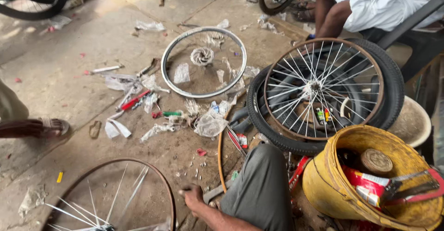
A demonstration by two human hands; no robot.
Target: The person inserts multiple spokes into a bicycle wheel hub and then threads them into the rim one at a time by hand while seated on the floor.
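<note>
The rusty brown bicycle wheel rim with loose silver spokes lies flat on the concrete floor at the bottom left of the view, its spokes fanning toward a hub at the lower edge. Just to the right of its rim, the person's left hand rests low on the floor beside a flat grey metal tool; the fingers curl downward, but whether they grip anything cannot be told. The right hand is not in view. The person's bent knee in grey trousers rises beside the hand. A thin orange-brown bare rim curves past the knee. Small pale bits are scattered on the floor between the hand and a heap of crumpled clear plastic wrappers. Farther up lies a shiny silver rim with a small coiled hub part inside it, and near it a red-handled tool. To the right, a brown-rimmed spoked wheel lies on top of a black rubber tyre. At the lower right stands a dented yellow plastic bucket holding a red packet, a round rusty tin and metal tools. Behind it sits a pale round bowl. Another person in white clothing sits at the upper right, and a sandalled foot shows at the left edge.
</note>
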